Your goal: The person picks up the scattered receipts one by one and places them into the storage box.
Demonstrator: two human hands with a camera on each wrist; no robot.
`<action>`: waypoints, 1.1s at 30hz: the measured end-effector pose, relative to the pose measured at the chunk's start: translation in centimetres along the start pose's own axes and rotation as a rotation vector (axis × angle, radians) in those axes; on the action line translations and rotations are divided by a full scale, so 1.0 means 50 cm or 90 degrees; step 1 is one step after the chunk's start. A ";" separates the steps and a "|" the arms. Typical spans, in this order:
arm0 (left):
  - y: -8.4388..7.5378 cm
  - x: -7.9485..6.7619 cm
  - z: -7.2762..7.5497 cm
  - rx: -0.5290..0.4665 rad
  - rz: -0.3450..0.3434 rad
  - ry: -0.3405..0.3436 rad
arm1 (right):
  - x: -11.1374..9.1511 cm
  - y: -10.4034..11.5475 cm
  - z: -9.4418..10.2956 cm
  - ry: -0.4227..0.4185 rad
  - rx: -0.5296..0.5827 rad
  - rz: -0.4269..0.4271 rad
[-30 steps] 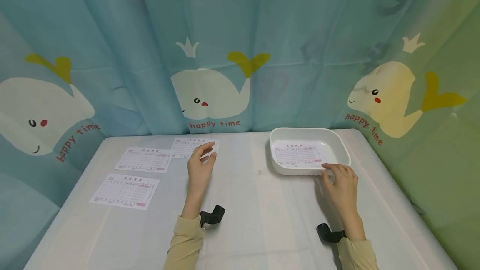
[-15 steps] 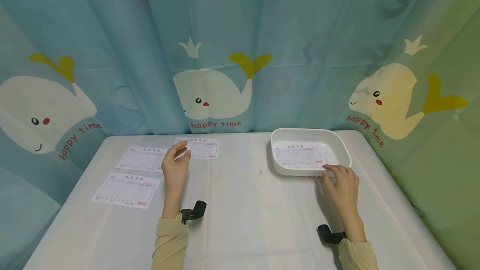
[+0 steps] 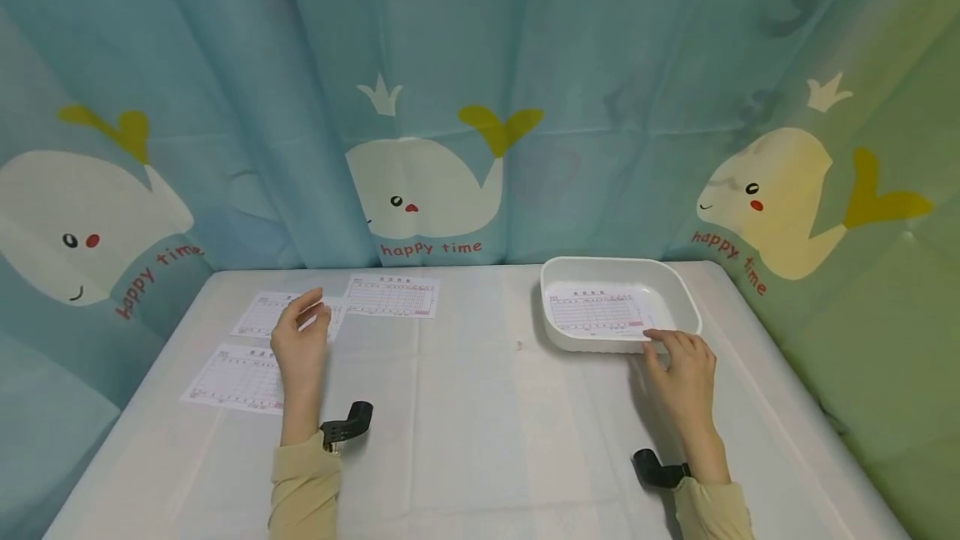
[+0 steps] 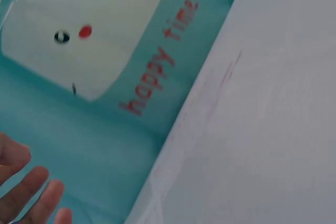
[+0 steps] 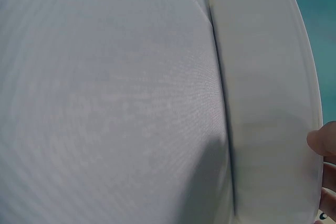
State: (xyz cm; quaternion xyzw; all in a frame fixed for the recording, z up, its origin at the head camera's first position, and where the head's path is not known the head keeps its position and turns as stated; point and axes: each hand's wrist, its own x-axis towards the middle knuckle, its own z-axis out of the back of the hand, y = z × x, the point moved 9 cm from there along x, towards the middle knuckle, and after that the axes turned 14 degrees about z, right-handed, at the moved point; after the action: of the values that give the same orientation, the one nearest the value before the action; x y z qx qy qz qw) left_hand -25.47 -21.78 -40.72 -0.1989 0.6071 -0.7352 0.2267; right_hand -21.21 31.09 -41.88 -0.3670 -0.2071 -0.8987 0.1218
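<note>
Left hand (image 3: 302, 348), grip loosely spread, over paper slips (image 3: 228, 380) at ten o'clock on bench (image 3: 465, 432); right hand (image 3: 686, 373), grip pinching white tray (image 3: 592, 343) at one o'clock, printed form (image 3: 592, 311) inside

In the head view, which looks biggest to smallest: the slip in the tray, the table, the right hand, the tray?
1. Table
2. Tray
3. Slip and right hand: they look about alike, so I won't rank them.
</note>
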 end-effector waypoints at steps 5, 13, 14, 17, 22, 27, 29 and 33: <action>0.022 0.018 0.041 0.031 0.029 -0.030 | 0.001 0.000 0.003 -0.007 0.000 0.003; 0.047 0.044 0.105 0.106 0.052 -0.074 | -0.001 -0.002 0.000 -0.004 0.008 -0.003; 0.049 0.046 0.113 0.122 0.057 -0.078 | -0.001 -0.002 0.000 -0.005 0.007 -0.004; 0.054 0.056 0.137 0.163 0.061 -0.083 | -0.001 -0.002 0.001 -0.007 0.004 -0.003; 0.074 0.079 0.179 0.209 0.079 -0.089 | -0.001 -0.002 -0.002 -0.005 0.001 -0.004; 0.102 0.108 0.212 0.245 0.124 -0.088 | -0.002 -0.003 -0.003 -0.003 0.001 -0.007; 0.113 0.119 0.220 0.260 0.144 -0.081 | -0.002 -0.003 -0.003 -0.002 0.000 -0.008; 0.124 0.134 0.231 0.286 0.153 -0.060 | -0.001 -0.005 -0.002 0.000 -0.003 -0.008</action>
State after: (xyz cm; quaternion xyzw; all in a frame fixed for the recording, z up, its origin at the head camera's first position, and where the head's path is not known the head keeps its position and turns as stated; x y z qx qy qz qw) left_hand -23.84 -35.88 -44.59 -0.1039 0.4369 -0.8090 0.3792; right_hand -21.32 31.24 -42.08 -0.3659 -0.2073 -0.8999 0.1156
